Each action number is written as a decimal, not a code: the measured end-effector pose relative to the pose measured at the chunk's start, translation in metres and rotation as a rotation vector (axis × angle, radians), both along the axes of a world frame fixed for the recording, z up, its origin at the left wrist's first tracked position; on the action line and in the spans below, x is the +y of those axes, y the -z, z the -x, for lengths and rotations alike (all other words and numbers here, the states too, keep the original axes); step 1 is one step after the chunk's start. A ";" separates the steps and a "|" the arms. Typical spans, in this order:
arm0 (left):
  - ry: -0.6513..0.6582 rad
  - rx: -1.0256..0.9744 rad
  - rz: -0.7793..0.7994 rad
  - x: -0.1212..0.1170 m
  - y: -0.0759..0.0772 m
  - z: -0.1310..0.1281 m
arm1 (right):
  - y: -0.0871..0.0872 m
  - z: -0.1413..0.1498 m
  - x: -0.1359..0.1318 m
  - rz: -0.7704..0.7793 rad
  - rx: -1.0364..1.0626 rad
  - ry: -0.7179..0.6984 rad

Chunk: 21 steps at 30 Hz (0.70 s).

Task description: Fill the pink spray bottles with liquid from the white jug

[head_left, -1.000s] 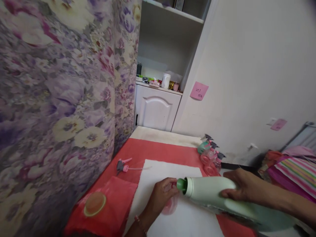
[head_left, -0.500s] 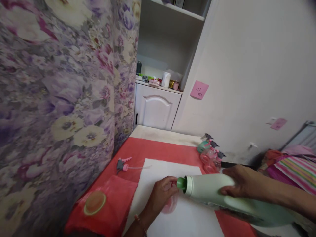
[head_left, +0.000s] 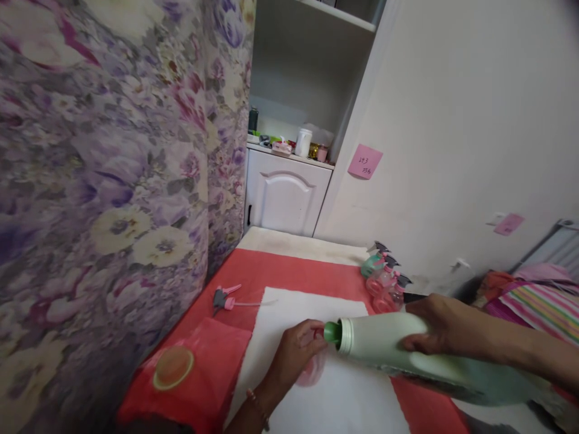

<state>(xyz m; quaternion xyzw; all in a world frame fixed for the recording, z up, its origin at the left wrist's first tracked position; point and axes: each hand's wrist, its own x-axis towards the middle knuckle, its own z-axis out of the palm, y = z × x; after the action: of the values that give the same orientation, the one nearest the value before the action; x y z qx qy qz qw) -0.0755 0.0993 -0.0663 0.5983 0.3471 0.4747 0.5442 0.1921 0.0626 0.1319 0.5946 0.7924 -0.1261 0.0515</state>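
Note:
My right hand [head_left: 429, 325] grips a large pale green jug [head_left: 384, 339] by its handle, tipped nearly on its side. Its green pouring spout [head_left: 332, 333] points left, right at the mouth of a clear pink bottle [head_left: 312, 371]. Around the neck of that bottle my left hand [head_left: 296, 349] is closed, holding it upright over the white sheet [head_left: 348, 395]. Whether liquid flows cannot be made out. Left of the sheet lies a pink and grey spray head [head_left: 224, 299] with its thin tube reaching onto the paper.
A round greenish lid [head_left: 174, 367] lies on red plastic at the front left. Several spray bottles [head_left: 384, 283] stand at the table's right back edge, by the wall. A floral curtain [head_left: 136, 181] hangs along the left; a white cabinet [head_left: 287, 193] stands behind the table.
The camera view has shifted slightly. Both hands, the jug and the pink bottle keep nearly the same places, with the spout still at the bottle's mouth.

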 end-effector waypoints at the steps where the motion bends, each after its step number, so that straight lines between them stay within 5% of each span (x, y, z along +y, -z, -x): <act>1: 0.002 -0.003 0.002 0.000 -0.001 0.000 | 0.000 0.000 0.000 0.012 0.002 0.003; 21: 0.015 -0.008 -0.001 -0.001 -0.001 -0.001 | -0.010 0.009 0.002 0.050 -0.056 0.009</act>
<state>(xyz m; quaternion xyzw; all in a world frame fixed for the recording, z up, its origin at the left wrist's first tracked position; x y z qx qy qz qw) -0.0749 0.0982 -0.0658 0.5993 0.3400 0.4733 0.5488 0.1830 0.0645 0.1414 0.6001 0.7844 -0.1296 0.0881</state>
